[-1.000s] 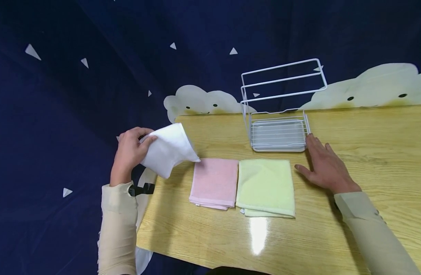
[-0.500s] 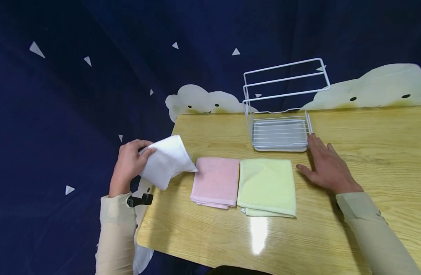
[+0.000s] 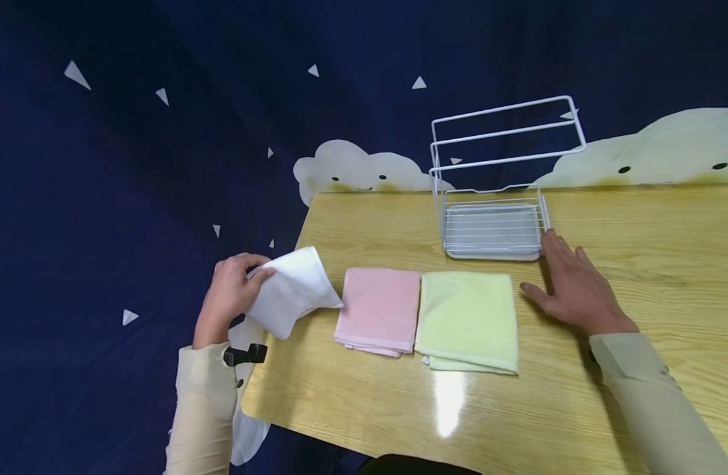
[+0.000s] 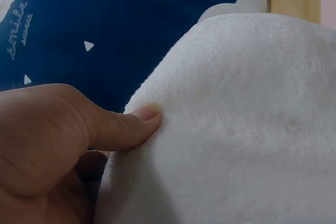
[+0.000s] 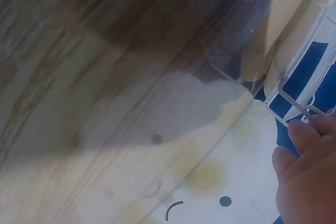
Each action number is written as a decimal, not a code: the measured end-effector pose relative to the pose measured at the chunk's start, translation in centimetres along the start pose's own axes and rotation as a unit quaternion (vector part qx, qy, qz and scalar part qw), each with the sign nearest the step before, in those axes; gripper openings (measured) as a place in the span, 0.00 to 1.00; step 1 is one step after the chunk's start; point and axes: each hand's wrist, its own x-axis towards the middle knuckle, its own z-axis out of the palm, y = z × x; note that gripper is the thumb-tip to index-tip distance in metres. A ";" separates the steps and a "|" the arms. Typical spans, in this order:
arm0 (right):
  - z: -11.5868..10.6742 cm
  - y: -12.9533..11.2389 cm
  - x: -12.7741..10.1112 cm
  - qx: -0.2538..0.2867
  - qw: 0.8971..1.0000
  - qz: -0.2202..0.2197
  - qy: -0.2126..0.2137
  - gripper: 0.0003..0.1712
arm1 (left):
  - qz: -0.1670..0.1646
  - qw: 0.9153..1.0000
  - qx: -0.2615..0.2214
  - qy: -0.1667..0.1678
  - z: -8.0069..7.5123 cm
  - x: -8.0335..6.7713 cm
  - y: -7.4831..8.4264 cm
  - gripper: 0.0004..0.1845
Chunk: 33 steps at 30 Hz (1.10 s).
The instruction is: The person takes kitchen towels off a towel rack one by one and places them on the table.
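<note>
My left hand (image 3: pixel 235 292) grips a folded white towel (image 3: pixel 292 290) at the table's left edge, thumb on top; the left wrist view shows the thumb (image 4: pixel 123 127) pressed into the white towel (image 4: pixel 236 129). A folded pink towel (image 3: pixel 380 309) and a folded light green towel (image 3: pixel 467 320) lie side by side on the wooden table (image 3: pixel 637 264). My right hand (image 3: pixel 571 287) rests flat on the table, fingers straight, right of the green towel and touching the corner of a white wire rack (image 3: pixel 494 185). In the right wrist view the fingertips (image 5: pixel 307 135) meet the rack's wire (image 5: pixel 291 100).
The wire rack holds a grey tray (image 3: pixel 493 227) at its base, at the table's far edge. A dark blue cloth with white triangles and cloud figures (image 3: pixel 354 168) hangs behind and to the left. A black strap clip (image 3: pixel 245 354) sits at my left cuff.
My left hand has lowered the white towel a little toward the table's left edge. The right hand stays flat by the rack. The head view shifted slightly.
</note>
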 end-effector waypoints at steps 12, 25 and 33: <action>-0.1 0.3 0.2 -0.005 1.000 0.003 -0.004 0.62 | 0.010 0.999 0.018 -0.043 0.0 -1.4 -0.6 0.07; 0.1 0.1 0.2 -0.004 1.000 0.010 -0.011 0.61 | 0.032 0.989 0.051 -0.132 -0.1 -2.2 -1.7 0.07; 0.0 0.0 0.1 -0.006 1.000 0.009 -0.011 0.61 | 0.033 0.980 0.038 -0.191 -1.2 -2.7 -1.9 0.05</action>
